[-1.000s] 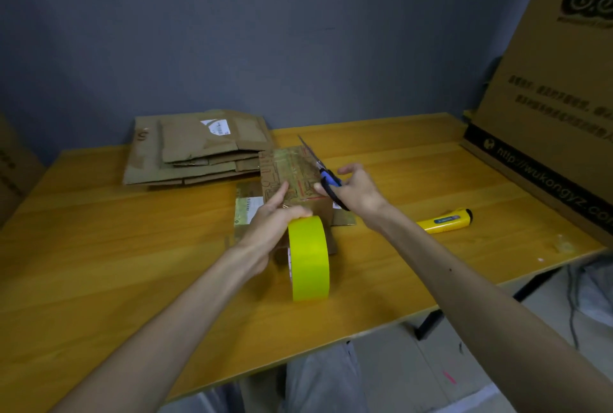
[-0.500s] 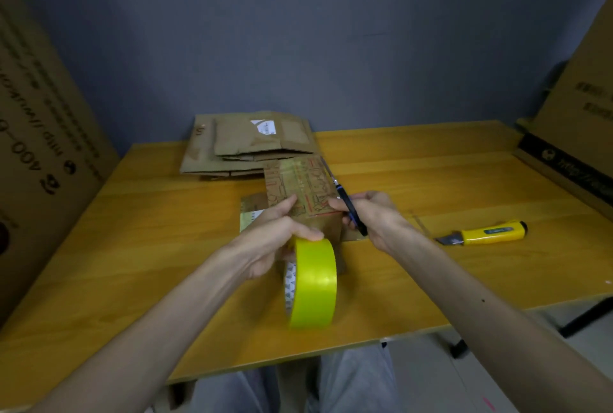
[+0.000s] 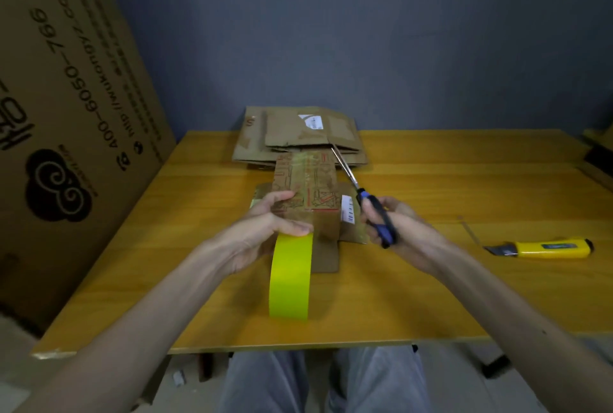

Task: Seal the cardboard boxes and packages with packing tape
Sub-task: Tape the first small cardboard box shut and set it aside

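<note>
A small printed cardboard box [image 3: 306, 185] sits on flattened cardboard at the middle of the wooden table [image 3: 431, 280]. A yellow-green tape roll [image 3: 290, 276] stands on edge in front of it. My left hand [image 3: 265, 230] grips the top of the roll, thumb on the tape, fingers reaching to the box. To the right of the box, my right hand [image 3: 398, 230] holds blue-handled scissors [image 3: 366, 202]. Their blades point away toward the box's far right corner and look closed.
A stack of flattened cardboard packages [image 3: 298, 134] lies behind the box. A yellow utility knife [image 3: 544, 248] lies on the table at the right. A large printed cardboard sheet [image 3: 66, 114] leans at the left. My knees show below the table's front edge.
The view has swung left and down. My right hand with the scissors has drawn back a little toward me. The left hand stays on the tape roll.
</note>
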